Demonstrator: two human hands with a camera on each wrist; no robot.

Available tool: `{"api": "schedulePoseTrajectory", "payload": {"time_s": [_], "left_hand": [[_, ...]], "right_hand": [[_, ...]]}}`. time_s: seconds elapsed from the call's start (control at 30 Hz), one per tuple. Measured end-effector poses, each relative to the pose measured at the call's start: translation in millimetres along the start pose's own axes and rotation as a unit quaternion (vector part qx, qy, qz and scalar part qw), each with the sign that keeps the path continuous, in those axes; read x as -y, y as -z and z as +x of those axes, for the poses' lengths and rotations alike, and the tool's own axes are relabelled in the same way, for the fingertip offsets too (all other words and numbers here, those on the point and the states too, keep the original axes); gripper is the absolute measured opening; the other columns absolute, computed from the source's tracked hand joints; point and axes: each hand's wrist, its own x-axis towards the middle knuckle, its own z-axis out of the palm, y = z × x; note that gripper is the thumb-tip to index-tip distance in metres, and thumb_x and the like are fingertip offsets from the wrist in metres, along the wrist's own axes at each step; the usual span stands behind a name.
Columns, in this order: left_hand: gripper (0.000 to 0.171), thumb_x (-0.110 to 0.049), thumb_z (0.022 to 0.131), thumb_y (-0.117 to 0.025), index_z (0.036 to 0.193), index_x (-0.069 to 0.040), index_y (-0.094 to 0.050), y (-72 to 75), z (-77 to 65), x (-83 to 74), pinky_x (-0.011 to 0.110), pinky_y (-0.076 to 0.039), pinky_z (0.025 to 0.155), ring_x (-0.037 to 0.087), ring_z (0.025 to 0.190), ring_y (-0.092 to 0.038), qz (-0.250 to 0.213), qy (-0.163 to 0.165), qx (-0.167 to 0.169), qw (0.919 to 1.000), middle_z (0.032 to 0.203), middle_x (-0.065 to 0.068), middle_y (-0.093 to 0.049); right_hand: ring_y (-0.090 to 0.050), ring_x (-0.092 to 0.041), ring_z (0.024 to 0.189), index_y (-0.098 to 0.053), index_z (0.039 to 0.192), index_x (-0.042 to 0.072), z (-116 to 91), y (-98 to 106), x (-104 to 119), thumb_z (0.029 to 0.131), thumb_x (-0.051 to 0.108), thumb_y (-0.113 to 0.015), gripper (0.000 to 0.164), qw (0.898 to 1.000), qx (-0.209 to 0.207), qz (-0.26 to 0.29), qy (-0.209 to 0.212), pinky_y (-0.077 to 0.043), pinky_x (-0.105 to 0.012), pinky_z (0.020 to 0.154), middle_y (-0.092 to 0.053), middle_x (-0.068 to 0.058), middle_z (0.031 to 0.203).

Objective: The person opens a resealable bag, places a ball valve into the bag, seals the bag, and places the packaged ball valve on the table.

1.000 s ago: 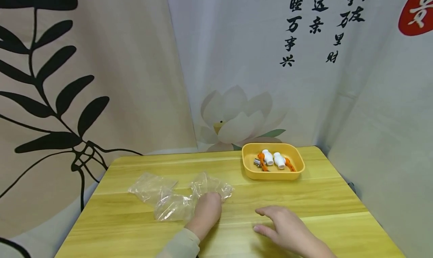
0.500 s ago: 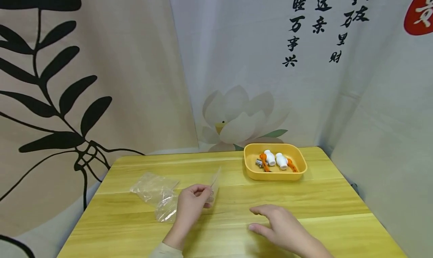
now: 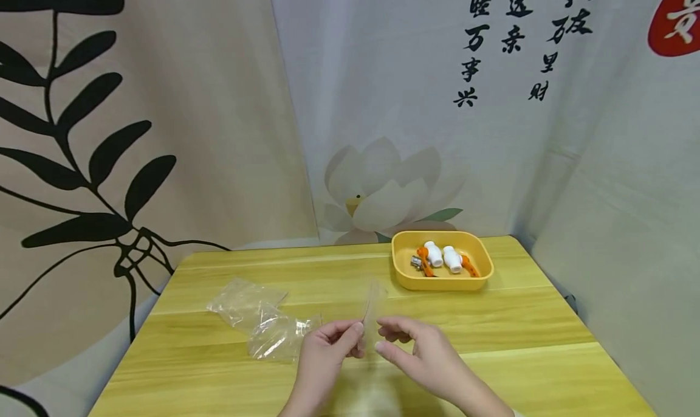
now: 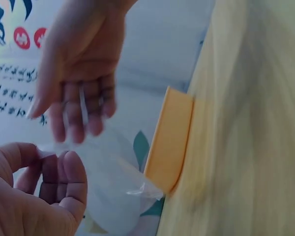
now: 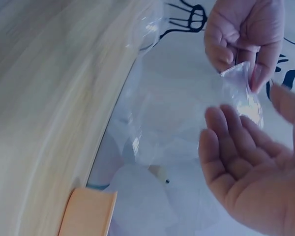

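Between thumb and fingers, my left hand [image 3: 328, 356] pinches the edge of a clear plastic bag [image 3: 374, 304], which stands up thin and nearly edge-on in the head view. My right hand [image 3: 423, 353] is just right of the bag, fingers slightly bent and thumb apart, holding nothing. In the right wrist view the bag [image 5: 243, 93] hangs from the left hand [image 5: 248, 34], close to the right hand's fingers [image 5: 238, 140]. Two more clear bags, one crumpled [image 3: 279, 338] and one flatter [image 3: 246, 300], lie on the table to the left.
A yellow tray [image 3: 443, 283] stands at the back right of the wooden table [image 3: 519, 320]. It holds two white bottle-shaped pieces [image 3: 452, 259], orange pieces [image 3: 424, 264] and a small metallic piece [image 3: 416, 262]. A printed curtain [image 3: 229, 131] hangs behind the table.
My left hand has lifted one bag off the table and carried it right, in front of my body. My right hand has moved slightly left and up toward it.
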Motion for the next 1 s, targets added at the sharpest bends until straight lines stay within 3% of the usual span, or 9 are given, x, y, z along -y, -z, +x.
{"api": "schedulePoseTrajectory", "payload": {"time_s": [0.2, 0.33, 0.47, 0.67, 0.83, 1.0], "left_hand": [[0.02, -0.015, 0.095, -0.081, 0.105, 0.002, -0.079, -11.0, -13.7, 3.1, 0.024, -0.063, 0.077, 0.008, 0.074, -0.07, 0.013, -0.054, -0.001, 0.9985, 0.089, 0.01, -0.078], [0.013, -0.012, 0.095, -0.081, 0.102, 0.0, -0.08, -13.9, -18.1, 4.6, 0.022, -0.063, 0.076, 0.007, 0.078, -0.07, 0.014, -0.081, 0.012, 0.9966, 0.09, 0.004, -0.079], [0.012, -0.012, 0.096, -0.08, 0.102, -0.002, -0.079, -14.7, -21.0, 2.8, 0.022, -0.063, 0.078, 0.007, 0.082, -0.072, 0.012, -0.091, 0.023, 0.9955, 0.094, 0.0, -0.079], [0.014, -0.015, 0.097, -0.079, 0.104, -0.004, -0.078, -12.7, -23.4, -3.2, 0.022, -0.063, 0.081, 0.009, 0.087, -0.073, 0.023, -0.085, 0.036, 0.9954, 0.101, 0.008, -0.079], [0.014, -0.016, 0.103, -0.071, 0.101, -0.003, -0.077, -9.4, -23.0, -9.5, 0.025, -0.062, 0.086, 0.011, 0.087, -0.073, 0.043, -0.087, 0.044, 0.9943, 0.098, 0.012, -0.079], [0.03, -0.028, 0.109, -0.064, 0.097, -0.003, -0.076, -8.0, -19.8, -13.2, 0.03, -0.064, 0.087, 0.014, 0.083, -0.075, 0.066, -0.079, 0.041, 0.9938, 0.093, 0.012, -0.079]], "right_hand": [[-0.068, -0.003, 0.087, -0.077, 0.121, 0.014, 4.1, -7.2, 13.4, 0.102, 0.037, -0.073, 0.03, 0.996, -0.051, 0.06, -0.035, -0.057, -0.023, 0.072, -0.079, 0.005, 0.103], [-0.068, -0.001, 0.083, -0.079, 0.111, 0.013, 3.0, -11.2, 16.7, 0.1, 0.032, -0.077, 0.022, 0.994, -0.084, 0.066, -0.02, -0.059, -0.023, 0.071, -0.081, 0.006, 0.098], [-0.068, 0.0, 0.08, -0.082, 0.104, 0.018, 0.7, -15.3, 18.1, 0.099, 0.028, -0.078, 0.012, 0.991, -0.119, 0.058, 0.02, -0.06, -0.025, 0.071, -0.081, 0.01, 0.093], [-0.067, 0.002, 0.078, -0.082, 0.097, 0.026, -1.1, -20.9, 18.8, 0.099, 0.022, -0.078, 0.007, 0.984, -0.157, 0.038, 0.077, -0.059, -0.025, 0.066, -0.079, 0.014, 0.089], [-0.067, 0.002, 0.078, -0.082, 0.095, 0.023, 0.7, -26.5, 17.0, 0.094, 0.01, -0.081, 0.012, 0.969, -0.192, -0.004, 0.153, -0.058, -0.019, 0.066, -0.079, 0.012, 0.089], [-0.073, -0.004, 0.082, -0.081, 0.095, 0.018, 1.5, -31.4, 13.9, 0.09, 0.002, -0.083, 0.017, 0.954, -0.207, -0.031, 0.214, -0.059, -0.014, 0.073, -0.08, 0.007, 0.092]]}}
